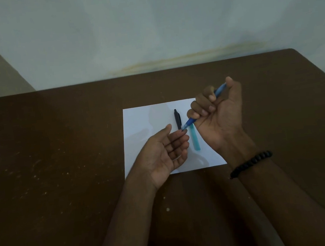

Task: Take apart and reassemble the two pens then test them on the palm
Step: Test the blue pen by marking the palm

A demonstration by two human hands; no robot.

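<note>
While the right hand (220,114) is raised palm-up over the far right corner of the white sheet of paper (147,122), its grip is curled shut around a blue pen (192,120), the fingers folded over the barrel and the thumb standing up behind the pen's back end. That pen slants down and to the left, and its tip meets the fingertips (183,133) of the left hand (165,153), or comes so close that I cannot tell whether they touch. The left hand lies open, palm turned up, fingers loosely bent and spread a little, holding nothing; it hovers over the near middle of the paper, with its wrist past the sheet's near edge.

On the paper, just beyond the left fingertips, rests a black pen (177,119) with a clip, lying lengthwise away from the person; its nearer end is hidden behind the blue pen's tip and the fingers. Beside it, toward the paper's right half, lies a pale teal cap or barrel piece (195,140), also lengthwise, between the two hands and apart from both. Its far end passes under the held pen.

A black beaded bracelet (251,163) circles the right wrist, just off the paper's near right corner. The paper sits near the middle of a dark brown surface (50,156) speckled with pale flecks on the left side of the sheet. Beyond the surface's far edge stands a pale wall (146,23) with a yellowish stain low down, straight behind the paper.
</note>
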